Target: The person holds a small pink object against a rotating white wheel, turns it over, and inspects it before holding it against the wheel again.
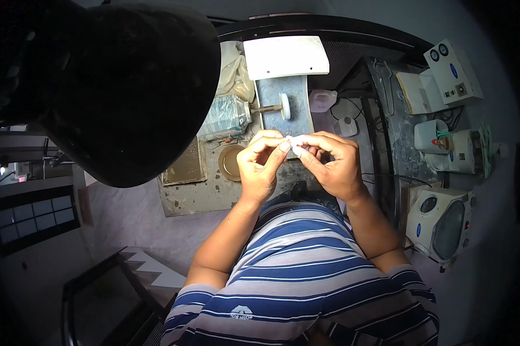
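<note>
In the head view, both forearms reached forward from the striped shirt (294, 254), elbows bent outward, and the hands met above the near part of the workbench (182, 203), before the near end of a blue-lined tray (273, 87). The left hand (258, 167) was turned inward with its fingers curled, thumb and index finger brought narrowly together at the tips. The right hand (338, 164) came in from the other side, its fingers bent and its thumb stretched toward the left fingertips. Between them the two hands pinched a small piece (295, 140); how each finger shared the grip could not be told.

The piece looked whitish with a pinkish tint, and its detail was too small to make out. It was held up off the workbench, on the near side of a white wheel (284, 107), apart from it. The wheel sat on a shaft from a plastic-wrapped motor (225, 118), which stood beside the tray's left edge. A round brown dish (231, 163) lay nearer the workbench's front edge, just beside the left hand.
</note>
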Demonstrator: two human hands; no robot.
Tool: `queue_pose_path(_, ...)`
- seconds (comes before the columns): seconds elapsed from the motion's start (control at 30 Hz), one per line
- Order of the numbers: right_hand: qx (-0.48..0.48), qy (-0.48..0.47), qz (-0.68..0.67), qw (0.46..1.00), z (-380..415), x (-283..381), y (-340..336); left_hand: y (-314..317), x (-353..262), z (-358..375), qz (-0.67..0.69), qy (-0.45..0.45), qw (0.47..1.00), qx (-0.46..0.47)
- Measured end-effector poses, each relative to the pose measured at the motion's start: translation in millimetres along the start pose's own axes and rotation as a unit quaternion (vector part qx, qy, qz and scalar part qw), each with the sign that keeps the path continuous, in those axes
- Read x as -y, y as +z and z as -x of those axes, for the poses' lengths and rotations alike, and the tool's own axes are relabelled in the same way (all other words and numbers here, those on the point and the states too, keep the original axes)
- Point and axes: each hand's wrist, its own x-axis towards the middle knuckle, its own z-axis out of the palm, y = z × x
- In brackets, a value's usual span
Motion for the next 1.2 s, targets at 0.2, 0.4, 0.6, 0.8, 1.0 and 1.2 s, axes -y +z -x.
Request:
queue_pose_path(0.2,0.004,0.014,0.002,1.0,1.6,-0.6,-0.9,-0.3,0.2,1.7,-0.019,0.009,1.0,-0.004)
queue_pose_path(0.4,0.01,0.028,0.014,0.999,2.9,-1.0,-1.4,-1.7,0.4,2.5,-0.027,0.01,1.0,-0.004)
queue_pose_path(0.6,0.007,0.021,0.007,1.0,4.3,-1.7,-2.3,-0.4,-1.3,3.5,-0.044,0.021,0.999,-0.002)
queue_pose_path(0.8,0.019,0.037,-0.001,0.999,6.6,-2.9,-4.9,-8.1,-0.7,4.0,-0.105,0.046,0.993,0.005)
queue_pose_path(1.0,0.047,0.15,-0.195,0.968,10.1,-26.0,0.9,-9.0,-1.7,-7.9,-0.289,0.104,0.947,0.092)
queue_pose_path(1.2,0.083,0.208,-0.233,0.946,9.1,-44.8,-0.6,-11.4,13.5,-6.4,-0.291,0.089,0.948,0.089)
